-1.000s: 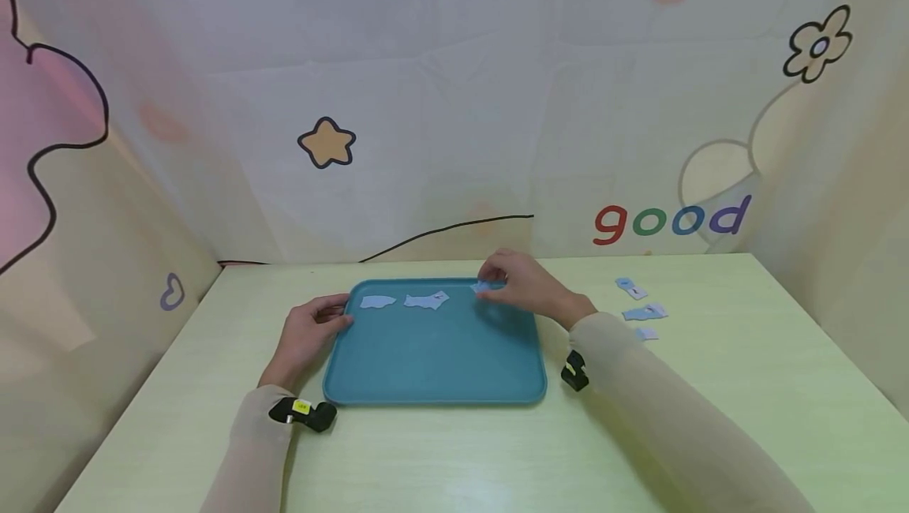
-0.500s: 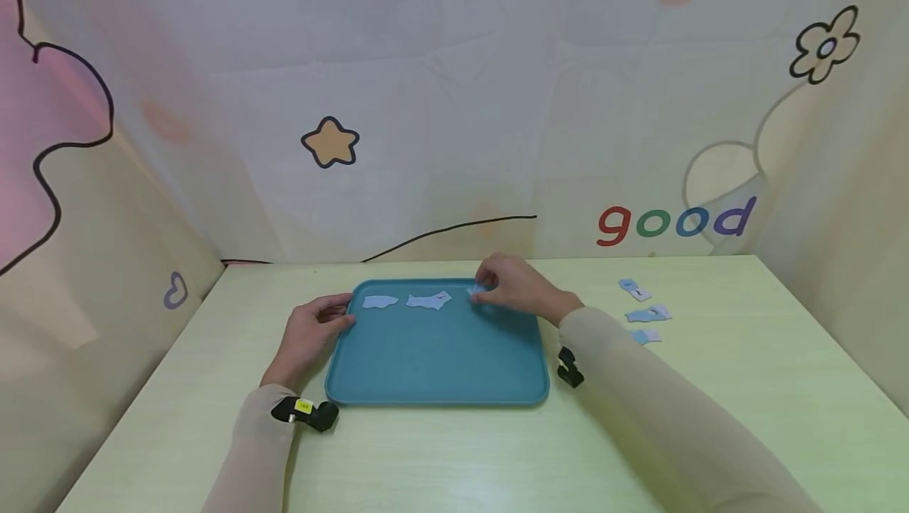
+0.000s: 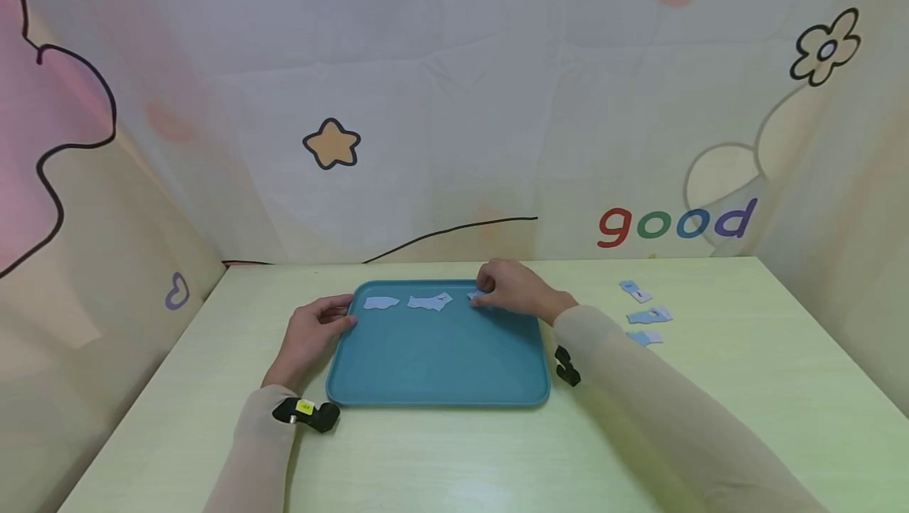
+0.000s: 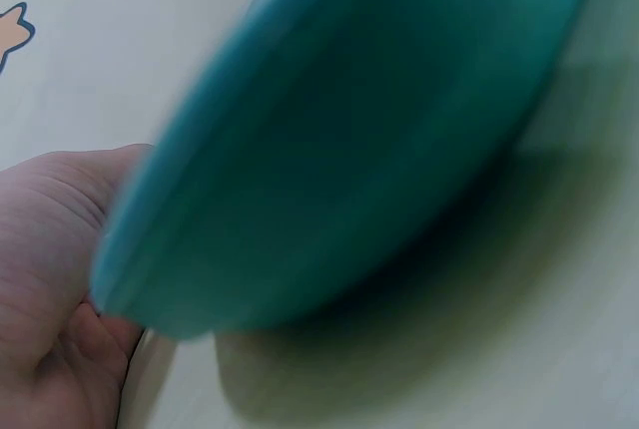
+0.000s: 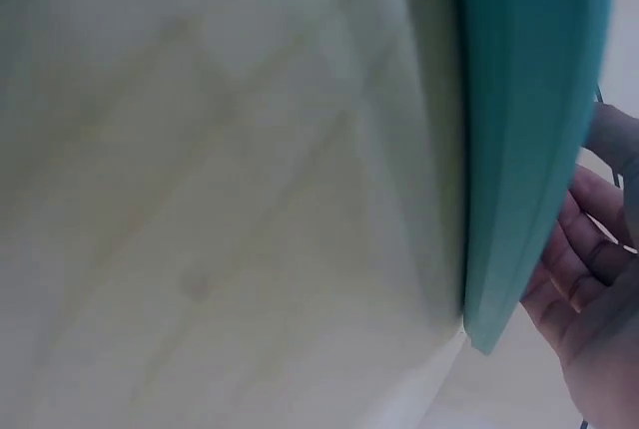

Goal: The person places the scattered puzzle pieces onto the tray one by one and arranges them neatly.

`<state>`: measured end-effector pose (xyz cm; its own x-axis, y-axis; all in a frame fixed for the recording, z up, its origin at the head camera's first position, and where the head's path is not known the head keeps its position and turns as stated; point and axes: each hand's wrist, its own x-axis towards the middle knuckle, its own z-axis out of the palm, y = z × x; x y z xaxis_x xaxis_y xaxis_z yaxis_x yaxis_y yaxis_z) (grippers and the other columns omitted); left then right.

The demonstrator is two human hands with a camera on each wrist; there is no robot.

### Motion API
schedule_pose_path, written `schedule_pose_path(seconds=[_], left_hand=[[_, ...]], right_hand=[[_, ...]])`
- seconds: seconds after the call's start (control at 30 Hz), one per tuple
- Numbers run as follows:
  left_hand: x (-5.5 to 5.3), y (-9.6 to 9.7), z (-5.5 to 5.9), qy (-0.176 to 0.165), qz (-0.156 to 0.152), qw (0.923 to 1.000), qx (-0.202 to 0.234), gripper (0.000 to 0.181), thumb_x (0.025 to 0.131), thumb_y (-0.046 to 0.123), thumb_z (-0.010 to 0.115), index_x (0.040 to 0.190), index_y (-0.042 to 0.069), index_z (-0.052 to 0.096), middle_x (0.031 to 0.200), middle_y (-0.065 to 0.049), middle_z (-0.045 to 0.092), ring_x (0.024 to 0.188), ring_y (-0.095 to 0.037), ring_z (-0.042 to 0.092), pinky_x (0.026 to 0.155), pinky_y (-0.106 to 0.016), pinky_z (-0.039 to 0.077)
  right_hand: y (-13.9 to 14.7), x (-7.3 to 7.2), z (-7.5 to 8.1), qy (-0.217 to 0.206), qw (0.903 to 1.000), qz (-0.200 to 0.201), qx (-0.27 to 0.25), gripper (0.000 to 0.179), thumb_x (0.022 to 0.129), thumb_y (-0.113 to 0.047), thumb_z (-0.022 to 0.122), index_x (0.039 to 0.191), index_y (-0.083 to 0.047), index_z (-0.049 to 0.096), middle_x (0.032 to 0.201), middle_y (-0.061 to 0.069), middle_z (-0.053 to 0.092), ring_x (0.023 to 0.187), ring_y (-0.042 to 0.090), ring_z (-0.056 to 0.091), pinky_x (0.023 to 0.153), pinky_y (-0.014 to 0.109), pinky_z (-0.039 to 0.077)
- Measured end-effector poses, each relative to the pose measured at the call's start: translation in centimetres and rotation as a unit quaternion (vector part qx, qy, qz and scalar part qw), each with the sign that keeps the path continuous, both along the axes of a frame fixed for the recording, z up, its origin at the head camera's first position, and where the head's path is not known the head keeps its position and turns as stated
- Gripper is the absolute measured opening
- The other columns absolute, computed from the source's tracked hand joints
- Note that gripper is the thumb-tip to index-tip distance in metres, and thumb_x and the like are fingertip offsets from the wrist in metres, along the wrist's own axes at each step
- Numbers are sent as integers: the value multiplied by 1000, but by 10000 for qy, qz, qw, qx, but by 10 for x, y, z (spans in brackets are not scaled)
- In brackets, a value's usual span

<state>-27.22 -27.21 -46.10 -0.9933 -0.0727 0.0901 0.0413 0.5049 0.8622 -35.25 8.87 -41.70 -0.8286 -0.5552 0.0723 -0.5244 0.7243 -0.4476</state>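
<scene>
A person's right hand [image 3: 520,290] apparently pinched a half-hidden pale-blue paper piece [image 3: 472,296] between its fingers near the teal tray's [image 3: 436,359] far rim as the left hand [image 3: 310,337] gripped the side, where a sudden tug could have shifted two loose paper scraps [image 3: 429,302].

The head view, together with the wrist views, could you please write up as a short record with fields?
Surface: table
Tray: teal tray, on the table
Left hand: holds the tray's left edge
Right hand: pinches a small bluish piece over the tray's far right part; whether it touches the tray, cannot tell
Other pieces on tray: left piece and middle piece, apart, near the far edge
Pieces beside tray: three bluish pieces on the right; the nearest partly hidden by the right sleeve
Backdrop: printed cloth reading "good"
</scene>
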Motion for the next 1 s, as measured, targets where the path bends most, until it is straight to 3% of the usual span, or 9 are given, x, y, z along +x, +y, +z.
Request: schedule_pose_path(seconds=[0.2, 0.47, 1.0], left_hand=[[1, 1, 0, 45, -48, 10000, 14, 44, 102, 8, 71, 144, -1, 64, 130, -22, 69, 120, -36, 65, 105, -47, 54], [0, -1, -3, -13, -43, 10000, 14, 44, 102, 10, 72, 145, 1, 64, 130, -20, 69, 120, -34, 65, 104, -46, 55], [1, -1, 1, 73, -72, 9999, -38, 44, 102, 8, 71, 144, -2, 64, 129, -22, 69, 120, -35, 65, 105, -48, 53]], right_hand=[[5, -1, 0, -185, 9996, 130, -184, 34, 94, -27, 84, 114, -1, 76, 103, 6, 72, 95, 20, 67, 89, 38, 59], [14, 3, 5, -298, 9985, 413, -183, 25, 94, -11, 82, 115, 1, 75, 102, 6, 72, 95, 21, 65, 89, 37, 58], [8, 1, 1, -221, 9990, 349, -151, 18, 98, -9, 77, 115, -2, 77, 103, 6, 72, 94, 20, 65, 88, 35, 58]])
